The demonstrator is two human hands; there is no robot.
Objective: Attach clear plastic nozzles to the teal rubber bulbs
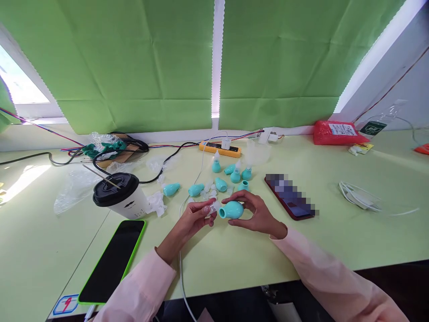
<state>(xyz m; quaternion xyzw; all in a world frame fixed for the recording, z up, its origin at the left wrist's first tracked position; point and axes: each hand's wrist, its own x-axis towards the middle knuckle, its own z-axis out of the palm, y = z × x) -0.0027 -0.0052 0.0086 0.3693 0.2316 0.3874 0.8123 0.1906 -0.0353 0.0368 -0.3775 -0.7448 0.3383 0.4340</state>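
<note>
My right hand [256, 212] holds a teal rubber bulb [234, 209] between thumb and fingers, its round opening facing left. Close beside that opening, my left hand [197, 217] pinches a small clear plastic piece [214, 207]. Whether the piece touches the bulb I cannot tell. Beyond my hands lie several loose teal bulbs, one [171, 189] on the left and another [221, 184] near the middle, with small clear pieces [209, 190] between them. Three bulbs with clear pointed tips stand upright farther back, one of them [216, 166] near the power strip.
A lidded cup [125, 201] and a green-edged phone [114, 261] are on the left. To the right lie a dark red phone [290, 197] and a white cable [358, 197]. At the back are a yellow power strip [208, 147], black cables and a red package [335, 138].
</note>
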